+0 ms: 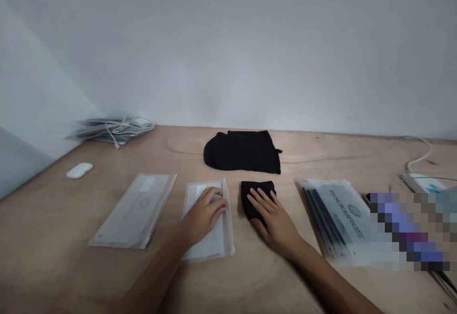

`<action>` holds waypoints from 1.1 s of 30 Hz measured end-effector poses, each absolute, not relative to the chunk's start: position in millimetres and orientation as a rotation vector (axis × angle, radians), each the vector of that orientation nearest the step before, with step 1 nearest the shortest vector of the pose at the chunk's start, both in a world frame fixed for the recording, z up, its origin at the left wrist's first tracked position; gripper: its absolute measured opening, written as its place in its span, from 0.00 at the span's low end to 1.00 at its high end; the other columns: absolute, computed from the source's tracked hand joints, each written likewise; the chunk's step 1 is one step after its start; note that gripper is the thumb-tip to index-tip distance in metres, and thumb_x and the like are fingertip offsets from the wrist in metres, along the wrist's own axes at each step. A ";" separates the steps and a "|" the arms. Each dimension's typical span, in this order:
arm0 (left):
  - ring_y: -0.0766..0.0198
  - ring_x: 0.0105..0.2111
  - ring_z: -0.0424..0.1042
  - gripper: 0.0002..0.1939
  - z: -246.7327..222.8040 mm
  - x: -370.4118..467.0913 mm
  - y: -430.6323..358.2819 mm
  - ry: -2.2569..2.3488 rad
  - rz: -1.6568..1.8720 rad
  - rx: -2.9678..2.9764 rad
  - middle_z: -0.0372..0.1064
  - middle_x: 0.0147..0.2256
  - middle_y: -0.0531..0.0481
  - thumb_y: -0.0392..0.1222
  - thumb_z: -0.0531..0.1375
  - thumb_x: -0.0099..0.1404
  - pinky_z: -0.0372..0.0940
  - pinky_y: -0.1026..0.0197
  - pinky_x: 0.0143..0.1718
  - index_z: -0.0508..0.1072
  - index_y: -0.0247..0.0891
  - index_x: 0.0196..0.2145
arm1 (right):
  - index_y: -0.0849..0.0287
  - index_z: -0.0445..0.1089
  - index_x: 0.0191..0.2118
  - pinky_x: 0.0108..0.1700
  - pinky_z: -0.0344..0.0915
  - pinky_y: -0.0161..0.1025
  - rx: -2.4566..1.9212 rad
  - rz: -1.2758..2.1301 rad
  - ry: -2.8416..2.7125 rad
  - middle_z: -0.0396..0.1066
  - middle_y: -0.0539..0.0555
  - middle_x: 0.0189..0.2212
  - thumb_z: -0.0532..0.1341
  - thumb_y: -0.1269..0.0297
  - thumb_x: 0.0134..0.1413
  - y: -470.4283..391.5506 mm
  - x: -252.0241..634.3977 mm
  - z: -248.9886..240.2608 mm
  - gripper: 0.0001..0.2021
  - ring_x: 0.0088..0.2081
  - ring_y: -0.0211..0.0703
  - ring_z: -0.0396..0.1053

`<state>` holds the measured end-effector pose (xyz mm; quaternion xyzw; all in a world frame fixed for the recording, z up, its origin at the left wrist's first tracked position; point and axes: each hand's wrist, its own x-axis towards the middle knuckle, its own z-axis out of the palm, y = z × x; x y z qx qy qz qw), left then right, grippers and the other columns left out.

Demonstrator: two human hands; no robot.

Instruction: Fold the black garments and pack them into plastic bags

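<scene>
A clear plastic zip bag (214, 247) with a pale panel inside lies flat in front of me. My left hand (205, 214) rests over it, fingers bent and slightly apart near the zip edge at its right. My right hand (269, 216) lies spread on a small folded black cloth (250, 192), pressing it against the table. Behind both hands a larger black fabric piece (244, 152) is laid out, rounded at its left end, with a small loop at its right side. The undersides of my fingers are hidden.
Another clear zip bag (132, 214) lies to the left. At right are several overlapping bags marked ROCKBROS (346, 218). A white earbud case (79, 170), bundled white cables (124, 126), and a white power strip (424, 180) sit farther out. A wall (228, 56) borders the wooden table (171, 157).
</scene>
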<state>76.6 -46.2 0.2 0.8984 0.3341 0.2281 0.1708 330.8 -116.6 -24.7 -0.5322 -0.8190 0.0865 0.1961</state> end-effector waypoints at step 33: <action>0.49 0.66 0.58 0.15 11.1 96.3 -64.8 0.883 0.541 2.528 0.55 0.68 0.46 0.31 0.54 0.70 0.58 0.40 0.64 0.73 0.45 0.50 | 0.50 0.60 0.67 0.64 0.43 0.78 -1.286 0.335 -2.534 0.62 0.59 0.66 0.59 0.72 0.60 -120.4 295.1 -9.2 0.30 0.72 0.65 0.43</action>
